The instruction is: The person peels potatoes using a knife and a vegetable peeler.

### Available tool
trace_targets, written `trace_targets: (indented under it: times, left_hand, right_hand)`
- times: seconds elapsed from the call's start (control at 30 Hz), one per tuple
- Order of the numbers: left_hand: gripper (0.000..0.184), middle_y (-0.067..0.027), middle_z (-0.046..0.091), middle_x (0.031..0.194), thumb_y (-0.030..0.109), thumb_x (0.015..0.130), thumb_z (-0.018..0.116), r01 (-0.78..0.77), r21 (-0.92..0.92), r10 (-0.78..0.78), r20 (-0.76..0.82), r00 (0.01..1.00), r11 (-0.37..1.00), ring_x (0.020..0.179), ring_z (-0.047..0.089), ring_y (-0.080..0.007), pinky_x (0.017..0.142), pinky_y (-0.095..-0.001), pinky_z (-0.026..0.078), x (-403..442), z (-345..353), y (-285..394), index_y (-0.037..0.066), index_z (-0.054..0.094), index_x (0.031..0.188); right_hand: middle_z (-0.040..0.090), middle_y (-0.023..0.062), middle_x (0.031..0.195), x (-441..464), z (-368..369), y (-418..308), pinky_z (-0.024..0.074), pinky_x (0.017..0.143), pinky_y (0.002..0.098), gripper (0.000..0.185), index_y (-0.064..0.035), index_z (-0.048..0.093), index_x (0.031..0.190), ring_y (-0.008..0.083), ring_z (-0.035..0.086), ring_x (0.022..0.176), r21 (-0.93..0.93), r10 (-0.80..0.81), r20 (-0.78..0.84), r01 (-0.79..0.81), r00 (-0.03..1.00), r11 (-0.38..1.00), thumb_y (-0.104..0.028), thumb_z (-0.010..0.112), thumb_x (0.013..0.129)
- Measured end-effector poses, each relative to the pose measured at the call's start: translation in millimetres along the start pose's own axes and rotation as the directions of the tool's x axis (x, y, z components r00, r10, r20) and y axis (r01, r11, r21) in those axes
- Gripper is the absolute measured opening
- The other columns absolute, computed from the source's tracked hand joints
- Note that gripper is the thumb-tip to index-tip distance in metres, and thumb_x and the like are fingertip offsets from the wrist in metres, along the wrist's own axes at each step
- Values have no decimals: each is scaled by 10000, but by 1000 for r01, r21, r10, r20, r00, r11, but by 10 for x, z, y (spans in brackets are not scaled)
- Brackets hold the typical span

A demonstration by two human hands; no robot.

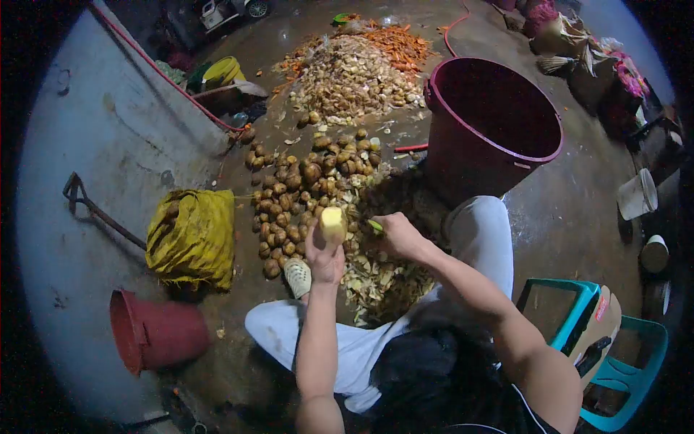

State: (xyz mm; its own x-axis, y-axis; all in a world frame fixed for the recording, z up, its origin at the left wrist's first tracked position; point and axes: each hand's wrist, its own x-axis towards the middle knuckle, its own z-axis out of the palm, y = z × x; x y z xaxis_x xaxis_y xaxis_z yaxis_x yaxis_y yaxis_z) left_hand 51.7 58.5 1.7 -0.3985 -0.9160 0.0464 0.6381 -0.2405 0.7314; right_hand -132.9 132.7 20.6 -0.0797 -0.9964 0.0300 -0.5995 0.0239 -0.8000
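Raised over the floor, my left hand (325, 259) grips a peeled yellow potato (333, 225) that stands upright in its fingers. My right hand (399, 236) is closed around a small tool with a green handle (375, 226), just right of the potato and apart from it; the tool's blade cannot be made out. Brown unpeeled potatoes (278, 210) lie on the floor beyond and left of my hands. Pale peelings (383, 286) are heaped below my right hand, between my legs.
A large maroon tub (470, 155) stands beyond my right knee. Peelings with orange scraps (354, 76) are piled farther back. At left are a yellow sack (189, 237), a red bucket (170, 334) and a long handle (108, 217). A teal stool (627, 372) stands at right.
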Motion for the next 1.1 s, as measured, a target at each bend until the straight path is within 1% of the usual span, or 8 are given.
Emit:
trace_targets:
  times: [0.1,0.23,0.37,0.47,0.63,0.87,0.97,1.1]
  left_hand:
    - [652,-124,523,1278,-75,742,652,20,105,-13,-69,998,994,1183,522,-262,1012,-383,435,-28,100,-45,27,416,1341]
    - [714,-114,529,1274,-141,655,564,-4,163,6,-14,1000,987,1157,539,-255,987,-367,458,-58,153,-29,35,421,1332]
    - [703,-100,541,1223,-122,687,687,9,111,-12,29,999,994,1110,556,-237,926,-350,490,-66,153,-14,17,426,1325]
    - [683,-96,545,1227,-61,697,716,45,80,-52,88,995,996,1134,541,-236,963,-355,461,-41,164,43,25,437,1315]
    - [646,-96,567,1175,15,689,755,68,71,-72,51,996,995,1091,565,-233,942,-357,481,-2,193,190,34,462,1265]
    - [659,-78,609,1080,-26,593,765,-78,204,67,62,996,976,982,626,-203,835,-313,545,38,108,36,22,491,1190]
    - [680,-75,610,1079,52,596,809,-10,251,-12,85,996,968,986,622,-204,851,-324,539,-27,254,135,11,490,1195]
    - [713,-78,607,1086,102,606,826,53,218,-90,161,983,975,978,620,-209,877,-338,528,-32,233,122,1,474,1217]
  right_hand:
    - [633,179,834,-21,112,-28,515,655,446,352,-58,624,1039,375,625,742,-207,-181,-193,140,964,968,-207,734,740]
    - [598,163,843,-47,117,-186,508,655,463,373,-87,613,1084,371,614,760,-326,-88,-104,50,991,944,-202,707,742]
    - [632,194,916,61,182,60,532,676,474,402,-76,612,1063,419,635,787,-230,-66,-164,27,984,973,-193,718,693]
    - [637,238,786,172,76,170,523,678,449,417,10,629,920,417,625,791,-146,70,234,-36,970,989,-269,794,658]
    - [620,206,734,75,78,64,494,634,437,369,-10,634,919,393,613,702,22,-85,47,84,995,996,-211,807,663]
    - [619,188,957,-71,58,-229,529,662,445,421,-179,585,1146,401,636,770,-265,-98,-46,82,994,961,-186,693,739]
    - [634,212,891,-7,29,-171,531,649,455,345,-104,619,1077,392,644,767,-315,-88,-92,55,992,948,-141,669,737]
    - [633,252,740,169,106,175,517,676,485,170,50,622,830,415,639,758,-68,180,129,-172,975,983,-71,631,711]
